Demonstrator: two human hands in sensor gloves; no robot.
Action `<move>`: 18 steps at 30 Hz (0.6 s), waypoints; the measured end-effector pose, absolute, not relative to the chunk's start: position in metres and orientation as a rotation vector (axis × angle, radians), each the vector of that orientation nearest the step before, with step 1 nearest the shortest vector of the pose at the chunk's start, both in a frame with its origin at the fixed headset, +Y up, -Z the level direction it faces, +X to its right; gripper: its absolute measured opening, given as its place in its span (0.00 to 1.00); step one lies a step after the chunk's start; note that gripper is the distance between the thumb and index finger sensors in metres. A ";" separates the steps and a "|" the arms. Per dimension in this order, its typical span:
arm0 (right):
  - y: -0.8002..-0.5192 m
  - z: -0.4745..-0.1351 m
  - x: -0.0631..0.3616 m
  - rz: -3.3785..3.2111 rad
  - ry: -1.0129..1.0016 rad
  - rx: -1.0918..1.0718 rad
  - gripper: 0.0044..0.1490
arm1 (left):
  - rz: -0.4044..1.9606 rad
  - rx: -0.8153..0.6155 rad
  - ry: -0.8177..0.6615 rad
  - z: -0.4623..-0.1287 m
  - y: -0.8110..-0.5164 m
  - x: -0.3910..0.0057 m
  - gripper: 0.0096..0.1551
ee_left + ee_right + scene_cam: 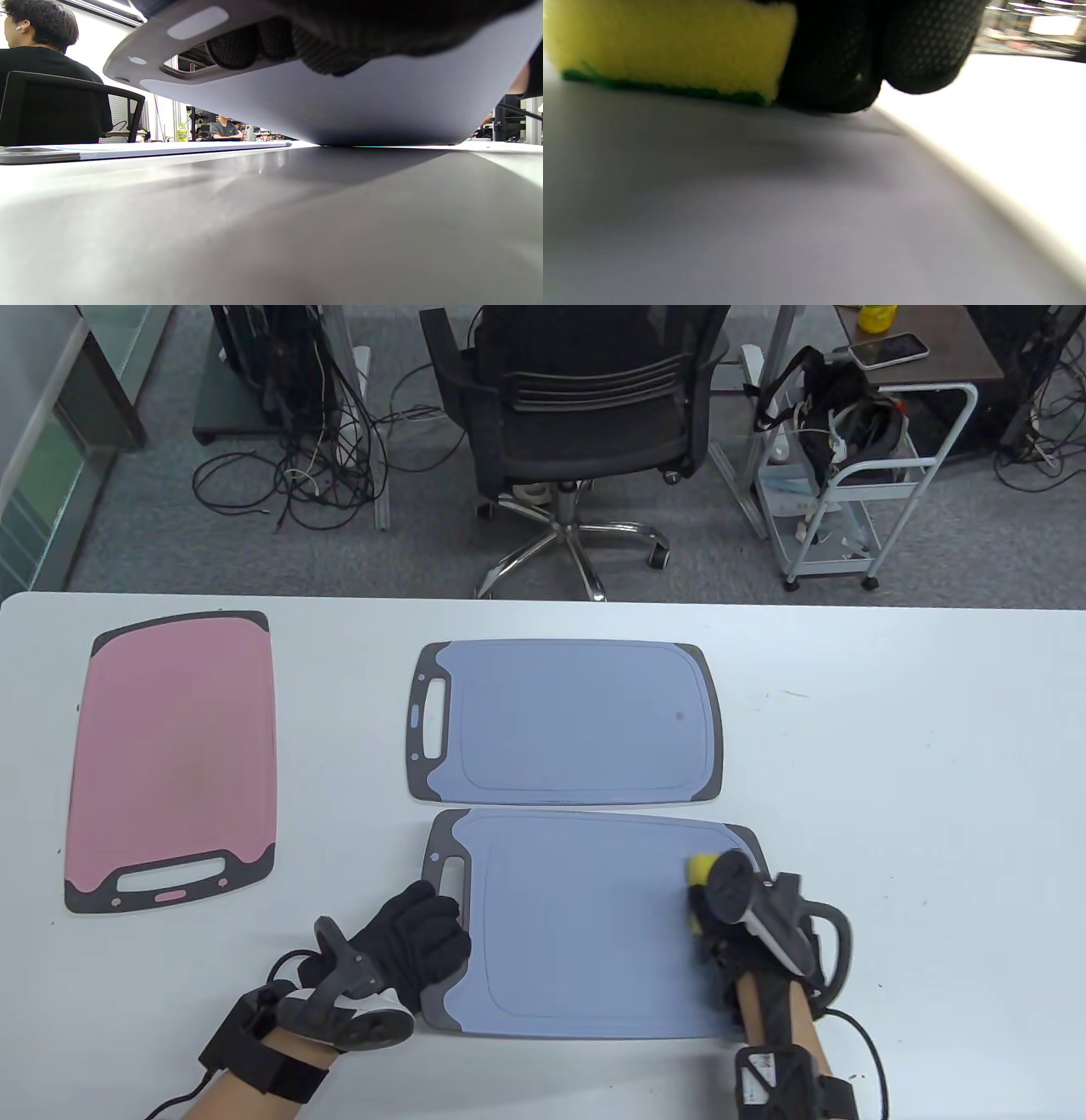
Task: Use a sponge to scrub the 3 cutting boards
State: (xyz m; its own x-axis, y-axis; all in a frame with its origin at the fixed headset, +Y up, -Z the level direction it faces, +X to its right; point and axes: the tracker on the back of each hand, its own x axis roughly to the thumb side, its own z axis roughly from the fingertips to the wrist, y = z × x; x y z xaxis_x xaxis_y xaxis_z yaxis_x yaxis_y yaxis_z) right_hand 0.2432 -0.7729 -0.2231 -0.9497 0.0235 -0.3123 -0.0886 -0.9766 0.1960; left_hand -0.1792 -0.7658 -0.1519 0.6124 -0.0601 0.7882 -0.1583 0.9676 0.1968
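Table view first: three cutting boards on the white desk [891, 729]. The pink board [174, 759] sits at the left of the frame, well apart from the others, handle toward the bottom. The far blue board [564, 721] is in the middle, and the near blue board [594, 925] lies just below it, almost touching. The left hand [411, 942] has its grip curled over the handle end of the near blue board at its left edge. The right hand [747, 916] is at that board's right end, mostly hidden under its tracker, with the yellow sponge [701, 869] peeking out at its upper left. From up here I can't tell how tightly the right fingers close. No readable writing on any board.

Left wrist view: the near blue board's underside fills the top of the frame and tilts up off the desk, far edge touching down. The left fingers [275, 40] poke through the handle slot, wrapped round the handle. The far blue board [169, 148] lies flat at middle left. People sit in the background.

Right wrist view: blurry, but the sponge [670, 46] is at upper left, its green scrub face down on the blue board. The gloved fingers [882, 55] press against its right side, clamped on it.
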 end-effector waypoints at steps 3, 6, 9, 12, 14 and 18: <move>-0.776 -0.221 0.256 2.912 0.304 -0.490 0.47 | 0.058 0.255 -0.911 -0.152 -0.766 -0.180 0.23; -0.766 -0.225 0.209 3.097 0.333 -0.239 0.47 | 0.058 0.255 -0.911 -0.152 -0.766 -0.179 0.23; -0.757 -0.213 0.130 3.112 0.248 0.162 0.47 | 0.057 0.256 -0.912 -0.152 -0.766 -0.179 0.23; -0.747 -0.182 0.042 3.076 0.170 0.704 0.47 | 0.049 0.259 -0.915 -0.152 -0.766 -0.179 0.23; -0.739 -0.163 0.007 3.065 0.049 0.909 0.47 | 0.053 0.257 -0.916 -0.152 -0.765 -0.179 0.23; -0.739 -0.169 0.018 3.040 0.105 0.789 0.47 | 0.056 0.257 -0.914 -0.152 -0.765 -0.179 0.23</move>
State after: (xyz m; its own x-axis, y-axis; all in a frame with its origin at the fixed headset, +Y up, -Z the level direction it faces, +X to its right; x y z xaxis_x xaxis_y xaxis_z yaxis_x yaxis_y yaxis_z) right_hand 0.0179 -0.7389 -0.1685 -0.8739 0.0156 0.4858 0.0179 -0.9978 0.0643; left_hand -0.1793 -0.7653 -0.1520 0.6111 -0.0612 0.7892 -0.1565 0.9680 0.1962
